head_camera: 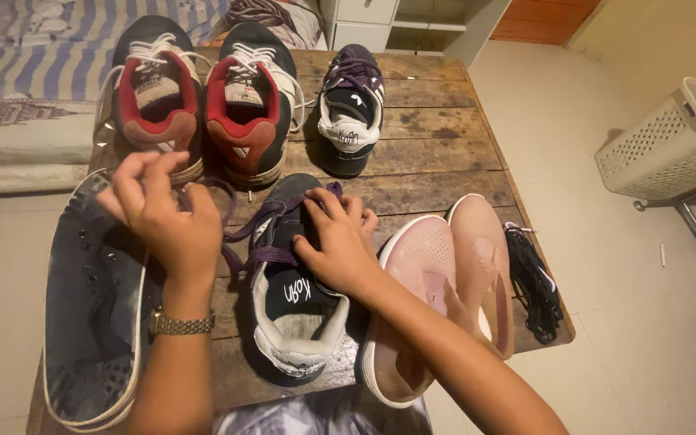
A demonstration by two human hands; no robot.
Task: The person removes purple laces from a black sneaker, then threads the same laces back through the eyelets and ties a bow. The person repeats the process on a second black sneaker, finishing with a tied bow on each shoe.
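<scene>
A dark sneaker with purple laces (296, 298) lies on the wooden table (437, 153) in front of me, heel toward me. My right hand (336, 242) presses down on its tongue and lace area. My left hand (163, 213), with a metal watch at the wrist, pinches one purple lace end (223, 205) and holds it up and out to the left. The matching dark sneaker (350, 113) stands farther back on the table.
A pair of dark sneakers with red lining (203, 97) stands at the back left. A grey slip-on shoe (94, 314) lies left, a pink pair (445, 290) right, black laces (533, 282) beside them. A white laundry basket (662, 145) sits on the floor, right.
</scene>
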